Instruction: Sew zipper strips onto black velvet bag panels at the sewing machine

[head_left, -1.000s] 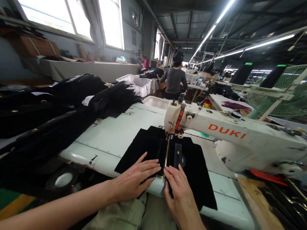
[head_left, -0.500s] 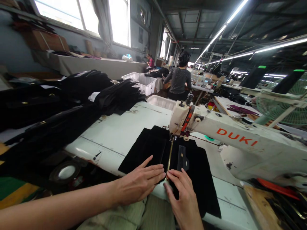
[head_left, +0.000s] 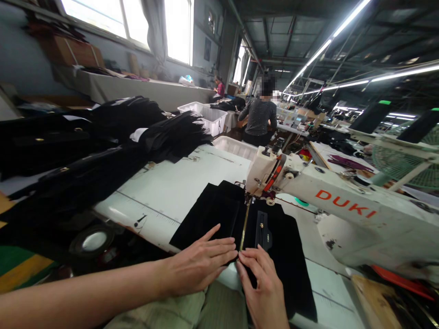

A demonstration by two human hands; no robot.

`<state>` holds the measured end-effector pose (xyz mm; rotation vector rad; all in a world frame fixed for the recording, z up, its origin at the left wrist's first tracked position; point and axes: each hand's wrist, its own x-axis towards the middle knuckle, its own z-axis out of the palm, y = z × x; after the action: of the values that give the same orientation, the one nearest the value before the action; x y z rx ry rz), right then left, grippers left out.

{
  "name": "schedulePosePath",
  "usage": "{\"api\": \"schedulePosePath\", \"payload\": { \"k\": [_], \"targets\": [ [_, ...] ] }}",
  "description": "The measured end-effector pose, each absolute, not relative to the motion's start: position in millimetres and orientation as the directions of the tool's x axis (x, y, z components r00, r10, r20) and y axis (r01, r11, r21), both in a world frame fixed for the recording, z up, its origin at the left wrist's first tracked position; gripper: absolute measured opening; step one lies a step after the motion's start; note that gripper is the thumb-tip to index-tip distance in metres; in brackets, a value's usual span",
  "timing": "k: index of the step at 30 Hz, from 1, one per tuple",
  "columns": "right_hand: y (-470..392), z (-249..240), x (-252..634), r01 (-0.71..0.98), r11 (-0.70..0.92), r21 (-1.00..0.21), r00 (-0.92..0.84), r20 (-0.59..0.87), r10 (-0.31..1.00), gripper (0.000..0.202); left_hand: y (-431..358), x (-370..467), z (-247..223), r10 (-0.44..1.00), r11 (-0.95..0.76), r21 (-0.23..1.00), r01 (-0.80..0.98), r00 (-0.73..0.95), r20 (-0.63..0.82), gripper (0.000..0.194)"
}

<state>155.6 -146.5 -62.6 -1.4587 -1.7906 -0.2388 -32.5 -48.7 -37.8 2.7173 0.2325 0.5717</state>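
Black fabric panels [head_left: 209,214] lie under the needle end of a white sewing machine [head_left: 302,183]. A gold-toothed zipper [head_left: 244,226] runs between them, from the presser foot toward me. My left hand [head_left: 202,260] rests flat on the left panel, fingers stretched out and the tips beside the zipper. With thumb and fingertips, my right hand [head_left: 262,276] pinches the zipper's near end; the exact grip is partly hidden. Right of the zipper, a dark patch [head_left: 263,230] with a small gold piece and pale lettering is on the fabric.
Stacks of black fabric pieces [head_left: 164,137] cover the table's left side. White plastic bins [head_left: 206,116] stand behind the table. A co-worker [head_left: 259,114] sits beyond them, facing away. At the right are a green fan [head_left: 404,164] and a wooden tray [head_left: 373,299].
The view has shifted slightly, so the machine appears a little farther right. My right fingers have drawn closer together at the zipper's near end; my left hand stays flat.
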Motion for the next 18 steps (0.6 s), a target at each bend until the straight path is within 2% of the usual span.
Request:
{"api": "schedulePosePath", "payload": {
  "k": [6, 11, 13, 18],
  "targets": [
    [-142.8, -63.7, 152.1, 0.896, 0.288, -0.337, 0.005, 0.658, 0.753, 0.016, -48.1, -33.3, -38.3, 0.205, -0.939, 0.339, 0.066, 0.896, 0.393, 0.042],
    [-146.9, -60.6, 161.1, 0.903, 0.233, -0.360, 0.016, 0.571, 0.821, 0.016, -45.3, -34.9, -37.4, 0.146, -0.963, 0.263, 0.058, 0.934, 0.326, 0.042],
    [-148.6, -61.1, 166.6, 0.925, 0.226, -0.304, -0.009, 0.579, 0.815, 0.023, -44.7, -34.8, -35.2, 0.145, -0.965, 0.256, 0.059, 0.933, 0.330, 0.040],
    [-146.8, -77.1, 174.8, 0.917, 0.381, -0.116, -0.223, 0.642, 0.733, 0.027, -42.2, -34.1, -16.8, 0.179, -0.935, 0.346, 0.079, 0.947, 0.266, 0.043]
  ]
}}
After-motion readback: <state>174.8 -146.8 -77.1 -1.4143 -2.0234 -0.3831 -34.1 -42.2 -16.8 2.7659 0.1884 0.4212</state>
